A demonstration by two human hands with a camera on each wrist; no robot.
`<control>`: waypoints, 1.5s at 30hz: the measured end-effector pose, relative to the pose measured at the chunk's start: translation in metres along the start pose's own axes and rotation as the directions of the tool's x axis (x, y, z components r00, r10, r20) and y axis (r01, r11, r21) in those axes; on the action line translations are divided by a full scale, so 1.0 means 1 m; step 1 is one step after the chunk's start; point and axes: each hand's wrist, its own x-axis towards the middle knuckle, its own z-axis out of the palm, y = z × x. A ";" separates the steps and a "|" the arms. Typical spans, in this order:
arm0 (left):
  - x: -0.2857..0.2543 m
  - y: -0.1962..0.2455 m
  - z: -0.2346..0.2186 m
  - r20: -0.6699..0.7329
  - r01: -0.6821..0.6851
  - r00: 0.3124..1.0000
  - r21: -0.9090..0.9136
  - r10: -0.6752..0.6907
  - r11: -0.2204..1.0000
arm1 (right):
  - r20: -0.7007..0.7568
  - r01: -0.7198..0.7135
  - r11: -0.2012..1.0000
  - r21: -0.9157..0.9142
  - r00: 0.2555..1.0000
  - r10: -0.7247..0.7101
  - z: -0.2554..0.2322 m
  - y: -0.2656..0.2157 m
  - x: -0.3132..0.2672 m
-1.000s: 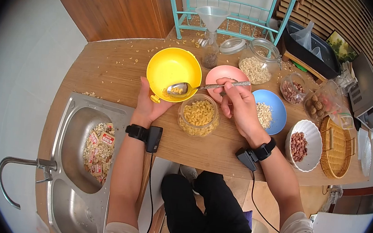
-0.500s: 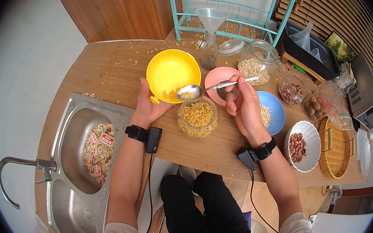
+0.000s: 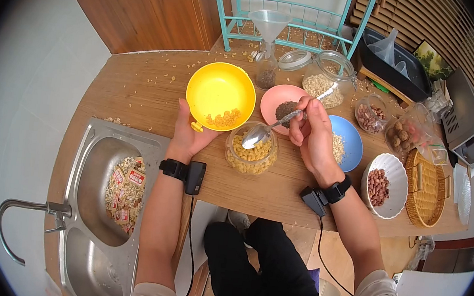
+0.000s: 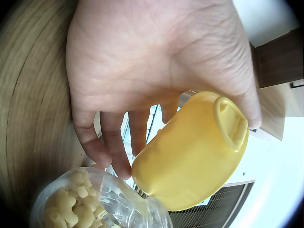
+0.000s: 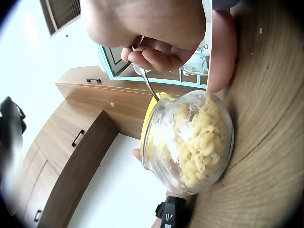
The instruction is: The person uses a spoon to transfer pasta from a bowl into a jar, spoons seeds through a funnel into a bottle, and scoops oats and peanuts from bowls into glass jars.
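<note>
My left hand (image 3: 193, 139) holds a yellow bowl (image 3: 214, 89) tilted toward me, its thumb along the near left side; the left wrist view shows the fingers behind the bowl (image 4: 185, 156). Some macaroni (image 3: 225, 118) lies at the bowl's lower edge. In my right hand (image 3: 318, 144) a metal spoon (image 3: 256, 136) is pinched by its handle. The spoon's head hangs over the mouth of a glass jar (image 3: 274, 154) of macaroni, and its shiny inside shows no pasta. The right wrist view shows the jar (image 5: 152, 142) from the side, with the right fingers above it.
Behind the right hand sit a pink dish (image 3: 271, 97) of dark seeds and a blue plate (image 3: 353, 145) of oats. A white bowl (image 3: 397, 192) of nuts and a wicker basket (image 3: 429, 195) stand right. A sink (image 3: 93, 134) lies left, a funnel (image 3: 269, 22) on a bottle behind.
The spoon has moved from inside the yellow bowl right and down to over the jar. Macaroni that was on it now lies in the bowl. The left hand has stayed nearly still.
</note>
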 end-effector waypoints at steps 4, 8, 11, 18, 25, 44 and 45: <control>0.000 0.001 0.002 -0.001 -0.005 1.000 0.005 0.006 1.000 | 0.039 0.020 0.994 0.105 0.999 -0.025 -0.003 -0.001 0.002; 0.000 0.000 0.001 0.000 0.002 1.000 -0.005 -0.002 1.000 | 0.040 0.016 0.988 0.156 0.999 -0.023 -0.005 -0.003 0.003; 0.001 0.000 -0.001 0.001 0.007 1.000 -0.013 -0.007 1.000 | 0.028 0.043 0.995 0.094 0.999 -0.046 0.001 -0.005 0.000; 0.001 0.000 -0.002 0.001 0.006 1.000 -0.010 -0.006 1.000 | -0.027 0.011 0.989 -0.146 1.000 -0.015 0.011 -0.005 -0.004; 0.000 0.000 -0.007 0.091 -0.001 0.996 -0.127 0.013 0.992 | 0.079 0.067 0.942 -0.329 0.996 -0.043 0.016 -0.001 -0.008; 0.001 0.000 -0.002 0.007 -0.003 1.000 -0.011 0.003 1.000 | 0.108 0.000 0.925 -0.381 0.993 0.044 0.014 0.002 -0.006; 0.001 -0.001 -0.002 0.007 -0.004 1.000 -0.013 0.004 1.000 | 0.108 0.000 0.925 -0.381 0.993 0.045 0.015 0.003 -0.006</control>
